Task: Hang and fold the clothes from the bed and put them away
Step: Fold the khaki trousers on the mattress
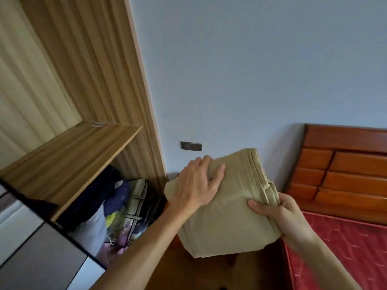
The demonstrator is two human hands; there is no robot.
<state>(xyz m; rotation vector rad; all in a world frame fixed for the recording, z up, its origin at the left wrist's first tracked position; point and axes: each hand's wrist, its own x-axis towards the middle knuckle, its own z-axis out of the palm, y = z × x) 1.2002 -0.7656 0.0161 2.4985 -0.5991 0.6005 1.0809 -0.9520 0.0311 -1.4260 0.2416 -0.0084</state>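
One folded beige cotton garment (226,208) held up in two hands — left hand (196,183) clasped on its top, right hand (278,218) gripping its edge, beside one open wooden wardrobe (69,155)

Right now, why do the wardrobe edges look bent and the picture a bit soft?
Head view: the wide lens bows the wardrobe frame and tilts the room; slight motion blur softens the folded beige garment, both hands and the clothes pile; daylight is even, with no glare.
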